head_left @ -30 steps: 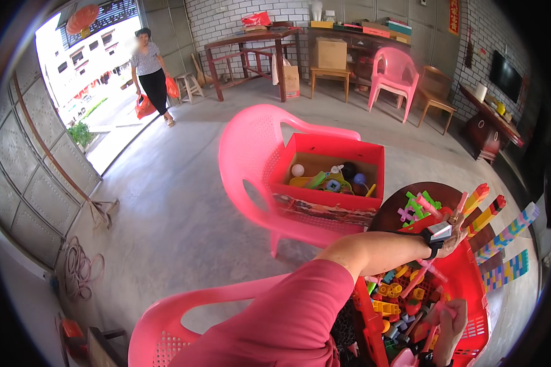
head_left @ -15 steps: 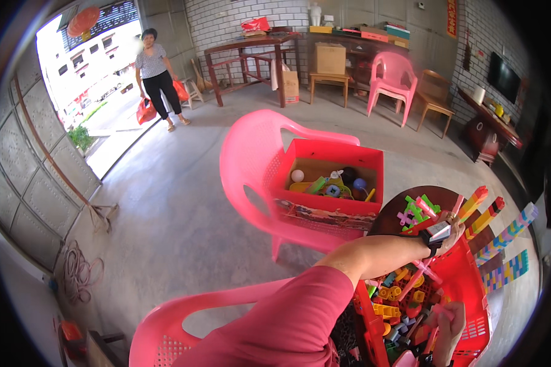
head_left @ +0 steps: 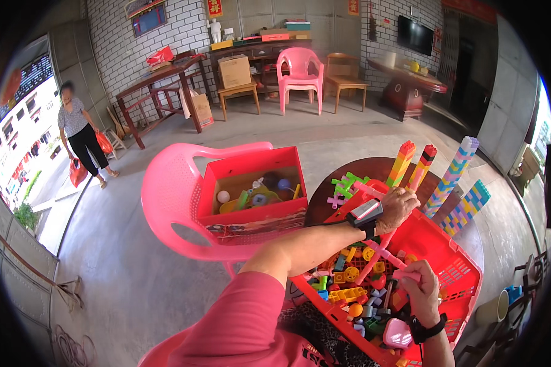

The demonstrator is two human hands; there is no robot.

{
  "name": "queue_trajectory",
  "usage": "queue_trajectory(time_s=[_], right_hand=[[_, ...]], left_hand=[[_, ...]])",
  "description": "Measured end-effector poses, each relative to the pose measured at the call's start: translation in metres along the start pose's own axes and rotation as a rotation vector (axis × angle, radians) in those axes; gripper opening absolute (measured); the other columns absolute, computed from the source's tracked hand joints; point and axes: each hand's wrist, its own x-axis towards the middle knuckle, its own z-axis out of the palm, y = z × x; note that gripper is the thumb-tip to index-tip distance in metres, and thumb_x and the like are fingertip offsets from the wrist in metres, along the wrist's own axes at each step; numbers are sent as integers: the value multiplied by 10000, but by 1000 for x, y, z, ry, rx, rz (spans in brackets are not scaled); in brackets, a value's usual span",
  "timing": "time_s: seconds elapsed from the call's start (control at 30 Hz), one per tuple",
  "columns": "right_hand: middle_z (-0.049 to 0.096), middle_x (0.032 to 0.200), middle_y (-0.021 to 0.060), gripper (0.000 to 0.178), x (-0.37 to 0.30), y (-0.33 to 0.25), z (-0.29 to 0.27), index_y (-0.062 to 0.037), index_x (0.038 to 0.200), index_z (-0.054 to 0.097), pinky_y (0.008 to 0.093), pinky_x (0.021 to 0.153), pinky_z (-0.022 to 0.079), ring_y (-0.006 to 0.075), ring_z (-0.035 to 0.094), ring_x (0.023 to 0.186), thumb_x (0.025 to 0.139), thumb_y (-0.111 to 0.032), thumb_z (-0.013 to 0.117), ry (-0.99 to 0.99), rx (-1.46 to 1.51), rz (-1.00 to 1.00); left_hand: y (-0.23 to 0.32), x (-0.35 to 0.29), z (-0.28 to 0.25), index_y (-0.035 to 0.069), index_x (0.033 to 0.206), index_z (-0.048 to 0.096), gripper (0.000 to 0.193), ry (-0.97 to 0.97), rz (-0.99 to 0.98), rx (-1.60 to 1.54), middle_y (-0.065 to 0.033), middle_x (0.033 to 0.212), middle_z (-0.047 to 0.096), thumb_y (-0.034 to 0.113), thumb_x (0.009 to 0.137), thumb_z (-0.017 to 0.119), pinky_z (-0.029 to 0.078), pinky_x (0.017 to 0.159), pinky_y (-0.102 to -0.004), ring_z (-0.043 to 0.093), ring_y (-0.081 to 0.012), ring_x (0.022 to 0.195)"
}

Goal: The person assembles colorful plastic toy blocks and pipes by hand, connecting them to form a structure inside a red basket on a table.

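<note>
My left hand (head_left: 399, 209) is closed around a long pink toy stick, part of a crossed pink stick assembly (head_left: 381, 249) that slants over a red plastic basket (head_left: 450, 260). Close to the basket's right side, my right hand (head_left: 423, 292) pinches a short pink toy piece (head_left: 406, 275) near one arm of the cross; whether the two touch I cannot tell. Loose toy blocks (head_left: 349, 295) in yellow, orange, blue and grey fill the basket's left half, along with a pink rounded box (head_left: 398, 333).
Tall block towers (head_left: 450, 177) and green connector pieces (head_left: 347, 183) stand on a dark round table (head_left: 330, 211). A red box of toys (head_left: 251, 214) sits on a pink chair (head_left: 165, 196). A person (head_left: 79, 131) carrying red bags is by the doorway.
My view has swung to the right, so the scene sits further left. Both hands stay over the basket with the pink pieces. The person remains by the doorway.
</note>
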Motion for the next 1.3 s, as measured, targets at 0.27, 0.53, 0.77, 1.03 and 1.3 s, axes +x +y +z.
queue_trajectory(time_s=[0.27,0.53,0.77,1.03,1.3], right_hand=[[631,758,54,195,1,7,3,-20,902,583,246,597,429,107,568,658,730,19,665,2,-72,-37],[601,805,55,178,0,6,5,-5,927,558,246,597,453,117,591,675,761,32,606,17,39,9],[654,830,77,169,1,1,4,-10,952,535,235,595,457,100,570,637,790,31,562,-14,44,2],[596,793,63,164,1,2,6,-18,968,489,235,599,445,99,543,637,822,56,480,-39,75,-10],[593,790,63,179,1,2,2,-15,974,486,232,602,436,93,531,636,816,66,474,-38,73,-21]], left_hand=[[21,14,-26,48,959,572,308,-40,-136,-369,-89,949,507,-102,693,608,457,775,-368,554,-272,891],[40,20,-39,35,1082,443,442,69,-204,-559,-160,1023,425,-139,685,528,439,836,-379,499,-363,973],[38,7,-19,41,1044,444,404,12,-157,-641,-139,1036,461,-144,696,533,460,827,-376,527,-353,989],[26,-2,5,62,991,450,353,53,-195,-547,-122,986,464,-141,719,549,461,735,-388,527,-337,880],[22,-10,14,61,987,458,329,-56,-244,-574,-121,981,469,-126,740,569,471,709,-374,545,-303,859]])
